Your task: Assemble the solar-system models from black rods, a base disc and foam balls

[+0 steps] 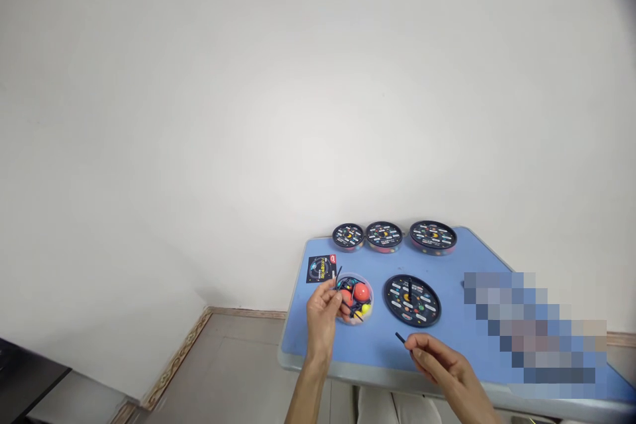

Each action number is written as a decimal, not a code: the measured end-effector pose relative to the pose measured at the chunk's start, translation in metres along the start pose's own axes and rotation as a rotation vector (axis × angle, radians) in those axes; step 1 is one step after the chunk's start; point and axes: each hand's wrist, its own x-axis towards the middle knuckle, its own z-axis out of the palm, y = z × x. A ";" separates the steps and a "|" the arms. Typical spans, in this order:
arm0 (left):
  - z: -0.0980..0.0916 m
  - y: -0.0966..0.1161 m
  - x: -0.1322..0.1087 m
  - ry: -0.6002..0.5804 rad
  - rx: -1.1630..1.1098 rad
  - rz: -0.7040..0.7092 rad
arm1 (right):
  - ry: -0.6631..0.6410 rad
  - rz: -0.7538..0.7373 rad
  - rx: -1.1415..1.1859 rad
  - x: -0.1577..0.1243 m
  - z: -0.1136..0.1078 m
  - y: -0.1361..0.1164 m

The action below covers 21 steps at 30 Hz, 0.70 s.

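My left hand (324,310) is over the left side of a clear round tub (371,310). Its fingers pinch a thin dark stick (339,272) that points upward. Inside the tub lie a red ball (362,292), another red piece partly behind my fingers, yellow balls (366,309) and several dark pieces. My right hand (440,361), near the front of the table, pinches a short black rod (400,338) pointing up and left. Beyond that rod lies a round black disc (395,308) printed with planets and labels; a dark peg (410,289) stands near its middle.
Three round tubs with printed black tops, a left one (348,236), a middle one (384,235) and a right one (433,236), line the wall side of the blue table (308,338). A black card (321,269) lies at left. A blurred patch (536,331) hides the right side.
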 end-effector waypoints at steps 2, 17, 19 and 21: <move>0.002 0.001 -0.020 -0.044 -0.323 -0.080 | 0.003 -0.024 0.006 -0.005 -0.001 -0.002; 0.012 -0.006 -0.088 0.082 -0.465 -0.215 | 0.056 0.071 0.321 -0.029 0.017 0.008; 0.013 -0.006 -0.093 0.090 -0.434 -0.223 | 0.064 0.086 0.331 -0.033 0.018 0.009; 0.014 -0.006 -0.098 0.096 -0.403 -0.224 | 0.057 0.115 0.395 -0.037 0.017 0.009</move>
